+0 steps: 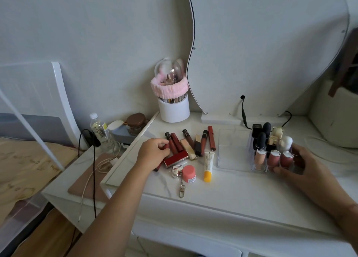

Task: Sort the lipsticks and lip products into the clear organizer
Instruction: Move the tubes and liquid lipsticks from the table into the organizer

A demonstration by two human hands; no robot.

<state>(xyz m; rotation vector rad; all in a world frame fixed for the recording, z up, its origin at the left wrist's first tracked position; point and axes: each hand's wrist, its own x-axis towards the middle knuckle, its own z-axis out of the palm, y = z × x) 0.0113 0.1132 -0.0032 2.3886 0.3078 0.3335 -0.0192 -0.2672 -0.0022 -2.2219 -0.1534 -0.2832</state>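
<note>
A pile of lip products lies on the white vanity top: several dark red tubes (175, 142), a red rectangular lipstick case (175, 159), a pink jar (188, 173), a white and yellow balm tube (208, 165) and a heart keychain (176, 171). My left hand (153, 153) reaches into the pile's left side and pinches a dark red tube. The clear organizer (234, 156) stands to the right, its right-hand slots filled with upright glosses and lipsticks. My right hand (302, 163) grips the organizer's right end.
A white cup with a pink headband (173, 105) stands by the wall. A wavy mirror (267, 49) rises behind, its black cable (243, 111) ending behind the organizer. A lower shelf at left holds a water bottle (99, 129), a jar and cables.
</note>
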